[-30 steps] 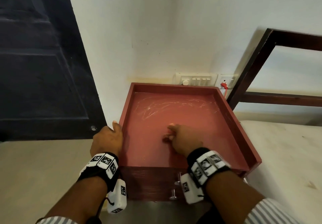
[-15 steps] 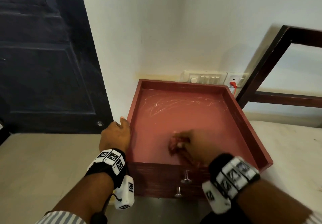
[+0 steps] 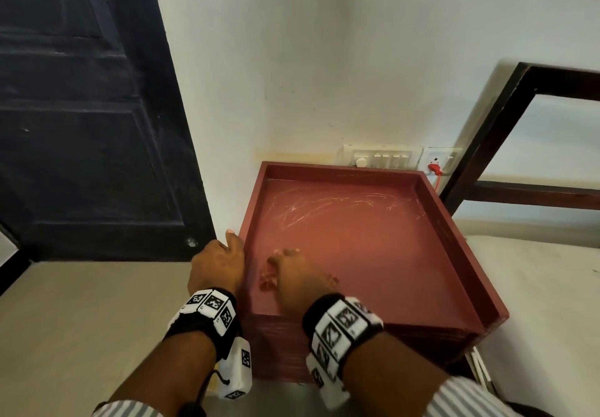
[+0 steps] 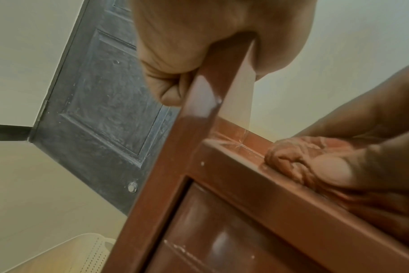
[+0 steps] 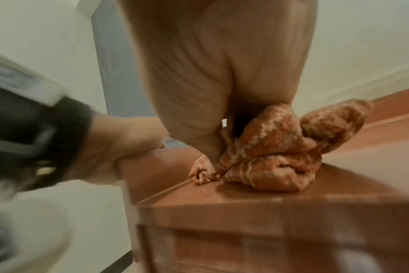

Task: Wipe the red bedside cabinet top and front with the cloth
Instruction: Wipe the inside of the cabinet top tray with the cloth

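Cabinet (image 3: 373, 254) left rim clasped by left hand (image 3: 217, 264); right hand (image 3: 295, 277), knuckles up, clutches bunched cloth (image 5: 276, 153) on top.

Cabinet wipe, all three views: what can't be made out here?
- Cabinet front: head view, hidden below the top's near edge and the right hand.
- Cloth underside: all views, pressed against the top.
- Left hand fingers: right wrist view, motion blur.
- Wall switches: head view, too small to read.
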A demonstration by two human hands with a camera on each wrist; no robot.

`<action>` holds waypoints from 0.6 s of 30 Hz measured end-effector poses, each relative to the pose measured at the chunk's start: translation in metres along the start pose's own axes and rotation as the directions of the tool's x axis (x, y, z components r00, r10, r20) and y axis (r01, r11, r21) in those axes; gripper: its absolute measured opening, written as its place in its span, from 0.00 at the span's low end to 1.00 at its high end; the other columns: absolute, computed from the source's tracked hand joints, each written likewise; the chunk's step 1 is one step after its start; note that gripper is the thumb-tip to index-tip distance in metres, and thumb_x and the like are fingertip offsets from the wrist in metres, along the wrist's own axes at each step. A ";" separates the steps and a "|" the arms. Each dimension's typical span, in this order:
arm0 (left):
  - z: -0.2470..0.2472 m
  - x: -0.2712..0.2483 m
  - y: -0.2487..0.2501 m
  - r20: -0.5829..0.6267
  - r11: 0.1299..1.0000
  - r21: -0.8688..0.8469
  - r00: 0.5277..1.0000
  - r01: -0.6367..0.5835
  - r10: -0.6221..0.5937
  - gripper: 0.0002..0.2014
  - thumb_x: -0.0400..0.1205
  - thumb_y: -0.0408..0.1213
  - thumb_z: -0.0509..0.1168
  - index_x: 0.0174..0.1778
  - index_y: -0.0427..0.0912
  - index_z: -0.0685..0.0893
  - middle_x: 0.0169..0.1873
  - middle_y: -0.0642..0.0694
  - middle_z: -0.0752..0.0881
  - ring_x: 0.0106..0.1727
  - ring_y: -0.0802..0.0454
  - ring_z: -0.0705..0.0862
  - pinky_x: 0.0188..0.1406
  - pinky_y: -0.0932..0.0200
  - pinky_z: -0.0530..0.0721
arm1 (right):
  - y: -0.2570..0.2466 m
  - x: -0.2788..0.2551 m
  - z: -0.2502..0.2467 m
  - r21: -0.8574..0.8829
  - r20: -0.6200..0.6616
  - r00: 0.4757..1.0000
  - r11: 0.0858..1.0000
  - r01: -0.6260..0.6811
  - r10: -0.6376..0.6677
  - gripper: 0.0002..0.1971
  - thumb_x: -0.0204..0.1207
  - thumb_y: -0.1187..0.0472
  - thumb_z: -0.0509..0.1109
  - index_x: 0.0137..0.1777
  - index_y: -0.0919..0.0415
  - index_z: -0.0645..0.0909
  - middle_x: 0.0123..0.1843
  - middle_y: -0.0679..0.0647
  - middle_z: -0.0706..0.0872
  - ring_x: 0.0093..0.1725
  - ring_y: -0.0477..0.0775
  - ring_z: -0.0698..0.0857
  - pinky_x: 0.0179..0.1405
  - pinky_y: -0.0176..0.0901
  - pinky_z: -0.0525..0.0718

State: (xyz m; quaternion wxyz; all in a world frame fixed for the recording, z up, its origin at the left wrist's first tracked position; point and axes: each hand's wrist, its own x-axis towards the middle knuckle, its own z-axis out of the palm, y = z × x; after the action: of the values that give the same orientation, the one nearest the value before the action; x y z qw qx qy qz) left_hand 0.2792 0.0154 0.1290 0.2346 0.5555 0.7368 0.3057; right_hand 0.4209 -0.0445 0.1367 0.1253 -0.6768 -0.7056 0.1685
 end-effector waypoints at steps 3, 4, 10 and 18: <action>-0.001 -0.004 -0.001 -0.014 1.000 -0.002 1.000 -0.003 0.003 0.34 0.88 0.60 0.47 0.48 0.34 0.87 0.49 0.32 0.89 0.53 0.32 0.86 0.51 0.45 0.80 | 0.008 -0.045 0.008 0.079 -0.037 0.996 0.993 0.083 -0.080 0.18 0.79 0.58 0.65 0.69 0.54 0.81 0.66 0.51 0.83 0.63 0.54 0.82 0.67 0.51 0.82; -0.001 -0.004 -0.001 -0.016 1.000 -0.001 1.000 -0.003 0.003 0.34 0.88 0.60 0.47 0.49 0.34 0.87 0.50 0.33 0.89 0.54 0.32 0.86 0.50 0.46 0.79 | 0.019 -0.057 0.010 0.142 -0.043 0.996 0.987 0.080 -0.075 0.20 0.78 0.55 0.62 0.69 0.50 0.82 0.67 0.48 0.83 0.63 0.51 0.83 0.67 0.49 0.82; 0.000 -0.004 -0.003 -0.028 1.000 -0.005 1.000 -0.013 0.013 0.32 0.88 0.59 0.48 0.48 0.35 0.87 0.47 0.33 0.88 0.51 0.32 0.86 0.50 0.45 0.82 | 0.121 -0.105 -0.039 0.278 -0.143 0.957 0.938 -0.208 0.254 0.26 0.79 0.75 0.67 0.72 0.51 0.84 0.60 0.41 0.85 0.62 0.43 0.85 0.62 0.18 0.71; 0.002 0.000 0.000 -0.029 1.000 -0.003 1.000 0.007 -0.007 0.33 0.88 0.60 0.49 0.47 0.33 0.87 0.47 0.31 0.88 0.51 0.30 0.86 0.54 0.40 0.86 | 0.144 -0.045 -0.032 0.074 -0.270 0.878 0.917 -0.391 0.396 0.21 0.81 0.55 0.67 0.74 0.51 0.76 0.73 0.57 0.80 0.73 0.62 0.76 0.74 0.53 0.75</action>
State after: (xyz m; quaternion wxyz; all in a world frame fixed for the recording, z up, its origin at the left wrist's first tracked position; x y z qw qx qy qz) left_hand 0.2807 0.0155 0.1273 0.2257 0.5480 0.7417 0.3141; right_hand 0.5674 -0.0834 0.1092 0.1925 -0.8218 -0.5270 0.0992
